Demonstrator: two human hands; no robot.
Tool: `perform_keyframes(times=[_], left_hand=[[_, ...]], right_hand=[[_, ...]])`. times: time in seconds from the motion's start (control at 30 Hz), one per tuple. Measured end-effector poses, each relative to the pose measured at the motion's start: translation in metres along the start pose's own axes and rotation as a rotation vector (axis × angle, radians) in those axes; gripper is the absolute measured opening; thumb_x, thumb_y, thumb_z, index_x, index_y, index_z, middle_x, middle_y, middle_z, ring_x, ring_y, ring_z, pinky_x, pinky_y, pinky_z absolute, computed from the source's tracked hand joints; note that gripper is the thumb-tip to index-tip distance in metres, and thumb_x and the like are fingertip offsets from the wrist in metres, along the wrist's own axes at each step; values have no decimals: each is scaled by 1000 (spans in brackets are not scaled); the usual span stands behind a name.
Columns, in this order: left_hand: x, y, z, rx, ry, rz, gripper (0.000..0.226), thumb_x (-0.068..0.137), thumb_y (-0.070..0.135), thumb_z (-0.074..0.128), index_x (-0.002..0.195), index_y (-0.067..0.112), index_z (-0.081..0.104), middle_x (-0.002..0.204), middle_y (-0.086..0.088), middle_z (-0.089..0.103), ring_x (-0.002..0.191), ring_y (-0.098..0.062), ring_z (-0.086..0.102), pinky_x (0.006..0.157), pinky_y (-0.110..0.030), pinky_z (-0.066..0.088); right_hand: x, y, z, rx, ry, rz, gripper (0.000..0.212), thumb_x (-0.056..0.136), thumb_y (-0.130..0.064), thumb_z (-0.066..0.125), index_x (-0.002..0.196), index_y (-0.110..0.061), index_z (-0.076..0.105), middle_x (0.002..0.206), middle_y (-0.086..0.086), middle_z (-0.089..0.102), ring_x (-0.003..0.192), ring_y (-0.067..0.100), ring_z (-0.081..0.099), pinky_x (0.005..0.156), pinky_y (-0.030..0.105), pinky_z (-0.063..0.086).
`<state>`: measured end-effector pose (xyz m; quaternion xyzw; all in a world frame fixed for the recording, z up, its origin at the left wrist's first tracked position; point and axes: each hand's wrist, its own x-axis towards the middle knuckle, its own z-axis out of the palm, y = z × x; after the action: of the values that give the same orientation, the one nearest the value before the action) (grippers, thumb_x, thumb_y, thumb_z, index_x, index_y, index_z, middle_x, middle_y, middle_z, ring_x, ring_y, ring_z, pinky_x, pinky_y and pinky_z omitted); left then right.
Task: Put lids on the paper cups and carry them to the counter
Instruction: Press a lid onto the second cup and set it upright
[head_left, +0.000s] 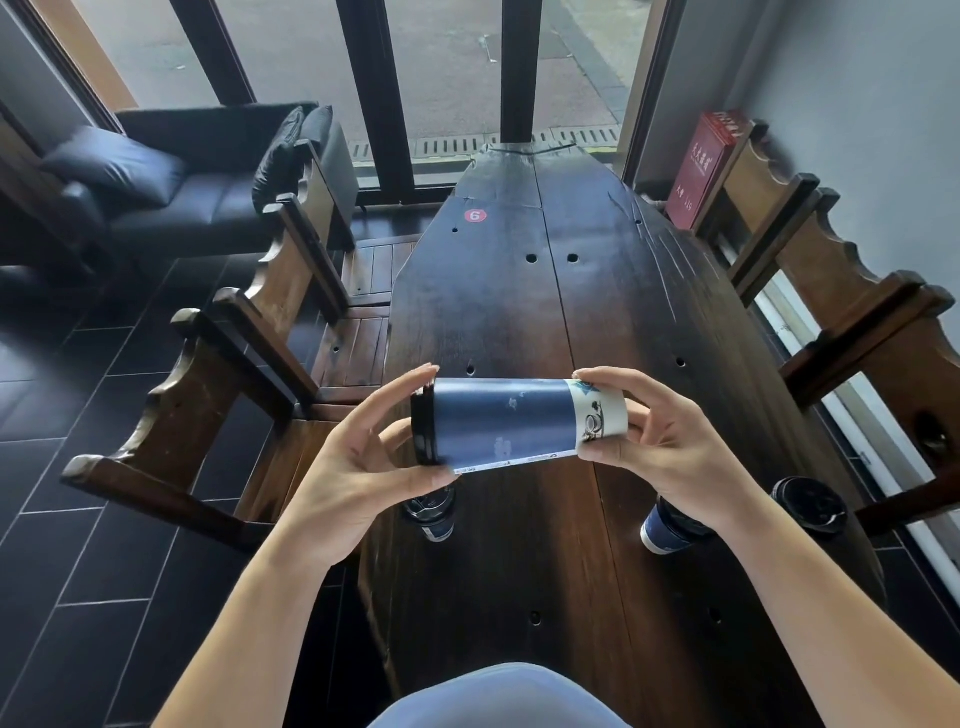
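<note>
Long dark table (519, 291) by the window. Over its middle both hands hold a blue cup (514, 423) sideways: left hand (358, 457) grips the black lid (423, 428) end at nine o'clock, right hand (660, 441) pinches the base at three.

Held cup (511, 423): its lid end sits behind the left hand (358, 467), so how the lid (423, 431) seats cannot be told. Its base is covered by the fingers of the right hand (670, 441). Print on the pale band is too small to read.

Cup under the left hand (434, 514): mostly hidden, only lid edge and a strip of wall showing.

Cup under the right wrist (667, 535): its top is hidden by the wrist.

Dark lidded cup near the desk edge (810, 506): its wall is out of sight.

Red box (701, 166): lettering unreadable.

Both forearms are cut off by the bottom edge.

Desk (519, 312): its near end is hidden by the person's clothing.
</note>
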<state>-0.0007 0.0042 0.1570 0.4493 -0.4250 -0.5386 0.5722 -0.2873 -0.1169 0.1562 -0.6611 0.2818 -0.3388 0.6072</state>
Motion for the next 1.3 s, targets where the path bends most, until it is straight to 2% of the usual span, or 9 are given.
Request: perform_keyframes(times=[0.07, 0.3, 0.43, 0.57, 0.7, 0.9, 1.03, 1.17, 1.3], left_hand=[[-1, -1, -2, 9, 15, -9, 78, 72, -12, 82, 139, 22, 64, 137, -7, 65, 124, -36, 63, 93, -48, 59], [-4, 3, 0, 60, 63, -90, 73, 69, 20, 87, 137, 34, 64, 126, 1, 72, 113, -41, 72, 85, -67, 60], [-6, 5, -2, 66, 5, -76, 81, 72, 7, 88, 142, 36, 61, 136, 2, 67, 122, -37, 68, 95, -59, 58], [-7, 2, -1, 61, -4, -19, 84, 71, -12, 80, 142, 29, 61, 134, -3, 68, 121, -32, 66, 93, -45, 60], [-6, 6, 1, 66, 7, -14, 79, 67, 6, 88, 138, 29, 63, 124, -4, 71, 112, -30, 68, 87, -41, 60], [-5, 8, 7, 82, 54, -54, 70, 68, 26, 86, 133, 35, 64, 119, 3, 71, 111, -31, 71, 82, -44, 62], [-10, 9, 9, 101, -29, -22, 79, 69, 10, 86, 141, 29, 59, 131, 0, 69, 119, -27, 67, 94, -39, 59], [-12, 10, 10, 119, -35, 11, 70, 68, 8, 87, 132, 27, 64, 130, -3, 68, 115, -26, 66, 89, -37, 59], [-12, 9, 11, 127, -42, 6, 69, 69, 9, 88, 132, 27, 65, 130, -5, 67, 117, -29, 65, 88, -38, 60]], right_hand=[[-1, 0, 1, 3, -4, 19, 64, 76, -7, 81, 135, -15, 60, 122, -1, 68, 117, 27, 66, 92, 33, 59], [-5, 0, 2, 11, -60, 41, 68, 75, -3, 81, 137, -18, 56, 120, -3, 63, 119, 26, 63, 88, 32, 60], [-7, 0, 3, 12, -57, 48, 65, 76, -7, 80, 136, -19, 57, 120, 1, 64, 117, 29, 65, 90, 34, 59], [-8, -2, 6, 1, -49, 49, 65, 77, -9, 80, 136, -19, 57, 119, -3, 67, 117, 28, 66, 90, 35, 60], [-9, -3, 5, -4, -101, 128, 64, 78, -11, 80, 135, -22, 55, 116, -10, 69, 118, 21, 66, 88, 32, 61], [-14, -4, 3, 2, -64, 113, 67, 78, -9, 80, 138, -22, 55, 122, -2, 69, 121, 23, 65, 91, 34, 60], [-14, -7, 2, -9, -71, 118, 59, 79, -15, 77, 134, -22, 57, 119, -4, 70, 120, 23, 66, 89, 32, 60], [-15, -10, 1, -51, -98, 145, 57, 79, -19, 78, 132, -24, 57, 115, -12, 71, 118, 18, 66, 86, 29, 60], [-15, -12, 0, -18, -80, 194, 52, 84, -41, 80, 129, -26, 60, 110, -11, 72, 113, 14, 68, 80, 27, 60]])
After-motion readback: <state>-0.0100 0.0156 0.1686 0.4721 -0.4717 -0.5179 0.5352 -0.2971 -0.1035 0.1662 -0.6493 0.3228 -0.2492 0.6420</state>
